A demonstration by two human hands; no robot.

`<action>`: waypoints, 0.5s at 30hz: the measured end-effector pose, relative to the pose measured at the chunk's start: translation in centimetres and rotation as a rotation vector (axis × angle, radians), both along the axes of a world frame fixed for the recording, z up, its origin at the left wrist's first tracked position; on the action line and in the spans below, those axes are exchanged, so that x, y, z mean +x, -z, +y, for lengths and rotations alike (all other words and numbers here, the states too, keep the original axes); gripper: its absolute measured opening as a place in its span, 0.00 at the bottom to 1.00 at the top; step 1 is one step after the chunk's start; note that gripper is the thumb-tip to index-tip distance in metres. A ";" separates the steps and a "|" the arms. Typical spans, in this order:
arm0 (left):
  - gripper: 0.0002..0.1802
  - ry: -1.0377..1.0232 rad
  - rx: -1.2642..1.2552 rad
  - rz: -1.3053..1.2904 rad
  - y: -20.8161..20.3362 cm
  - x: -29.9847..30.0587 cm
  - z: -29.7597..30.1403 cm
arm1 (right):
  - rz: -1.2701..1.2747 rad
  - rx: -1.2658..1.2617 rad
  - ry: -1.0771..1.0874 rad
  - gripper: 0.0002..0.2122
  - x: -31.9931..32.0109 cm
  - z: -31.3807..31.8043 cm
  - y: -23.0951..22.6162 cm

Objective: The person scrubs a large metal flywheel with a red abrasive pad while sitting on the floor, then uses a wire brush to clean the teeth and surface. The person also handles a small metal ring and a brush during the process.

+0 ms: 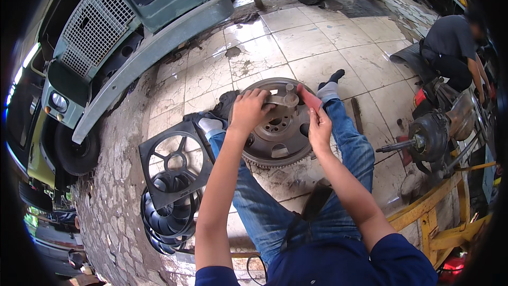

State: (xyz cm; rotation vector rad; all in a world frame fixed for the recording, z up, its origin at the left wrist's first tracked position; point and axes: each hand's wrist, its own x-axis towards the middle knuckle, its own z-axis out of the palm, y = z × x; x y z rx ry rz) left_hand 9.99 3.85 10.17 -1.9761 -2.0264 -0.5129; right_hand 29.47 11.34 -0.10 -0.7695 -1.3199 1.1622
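Between my legs on the tiled floor lies a round, toothed metal flywheel [275, 151], with bolt holes around its centre. My left hand [251, 108] is closed on one end of a metal lever arm [287, 100], held over the flywheel's upper part; a round boss stands at the arm's other end. In my right hand [319, 130], a folded red sheet [308, 98] that looks like sandpaper is pinched between thumb and fingers. The sheet is close beside the boss; I cannot tell whether they touch. A dark cloth [226, 103] lies beyond my left wrist.
A black fan shroud [198, 148] and a black fan [168, 213] lie at my left. A green vehicle [182, 18] with a bumper stands at upper left. To the right are an axle assembly [423, 140], a yellow frame [423, 206] and a crouching person [450, 42].
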 end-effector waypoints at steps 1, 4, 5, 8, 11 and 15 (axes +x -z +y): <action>0.21 -0.038 0.006 -0.022 0.0 -0.5 -0.5 | -0.073 -0.003 0.003 0.13 0.1 -0.1 -0.1; 0.30 -0.181 -0.156 -0.135 -0.4 -1.0 -1.0 | -0.263 0.061 0.041 0.12 0.4 -0.1 -0.3; 0.31 -0.206 -0.189 -0.139 -0.5 -1.1 -1.0 | -0.243 0.070 0.041 0.12 0.4 -0.2 -0.7; 0.33 -0.246 -0.194 -0.093 -0.5 -1.0 -0.5 | -0.122 0.052 0.000 0.13 -0.1 0.0 -1.4; 0.35 -0.324 -0.169 -0.049 0.0 -0.1 -0.4 | -0.023 -0.047 -0.033 0.15 -0.1 0.2 -0.7; 0.36 -0.391 -0.209 -0.093 -0.2 -0.6 -0.6 | -0.052 0.019 -0.054 0.15 -0.9 -0.9 -4.2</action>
